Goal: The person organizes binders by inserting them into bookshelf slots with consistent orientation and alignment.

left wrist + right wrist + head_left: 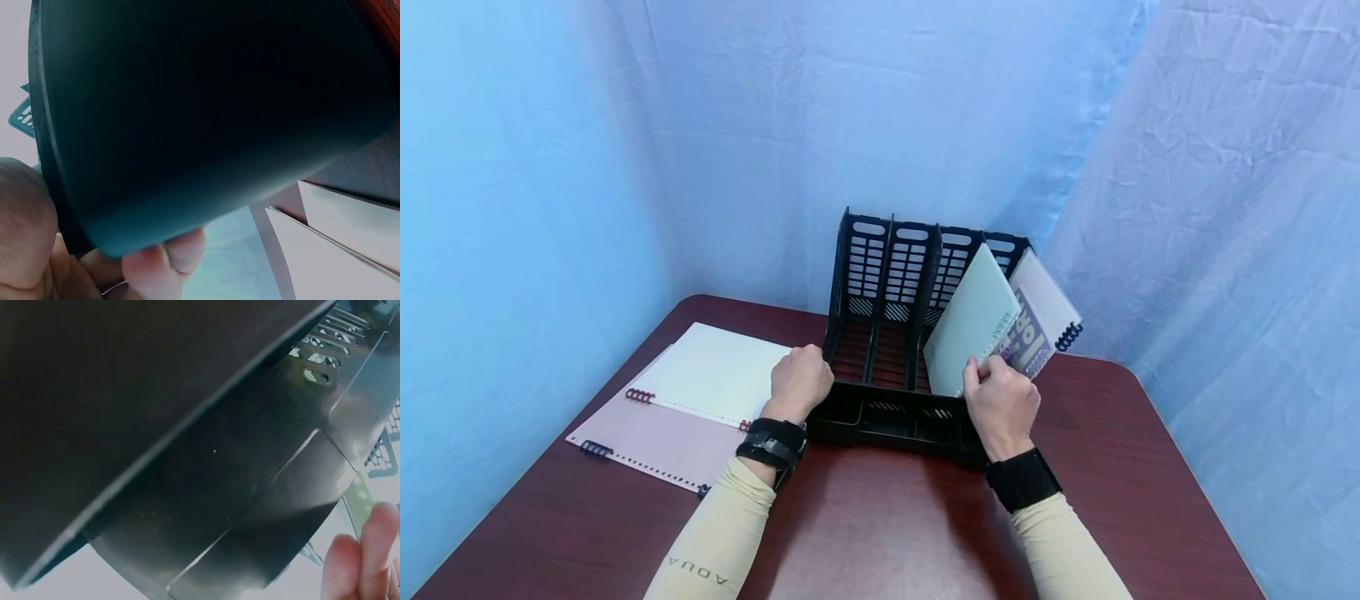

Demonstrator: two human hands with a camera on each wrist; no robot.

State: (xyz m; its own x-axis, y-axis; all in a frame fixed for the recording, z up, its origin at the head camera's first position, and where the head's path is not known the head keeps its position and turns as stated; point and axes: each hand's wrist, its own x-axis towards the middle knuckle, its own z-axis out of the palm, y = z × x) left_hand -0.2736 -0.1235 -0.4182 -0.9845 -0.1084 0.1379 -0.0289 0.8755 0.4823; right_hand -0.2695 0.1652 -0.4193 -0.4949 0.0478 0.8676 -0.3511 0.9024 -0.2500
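A black plastic file rack [887,400] with upright dividers stands on the table. My left hand [801,383] grips its front left corner; in the left wrist view, thumb [25,225] and fingers lie on either side of a black side panel [206,119]. At the front right corner, my right hand [1002,408] has its fingers curled at the rack, their grip partly hidden. A pale green spiral notebook [973,321] leans in the right part of the rack. Beside it slants a notebook with a printed cover [1048,300] and black rings, just above my right hand.
Left of the rack, a white notebook with red rings [715,371] lies over a pale pinkish notebook [655,442] with dark rings. The dark red-brown table [865,525] has rounded far corners. Pale blue cloth [760,150] hangs behind and at both sides.
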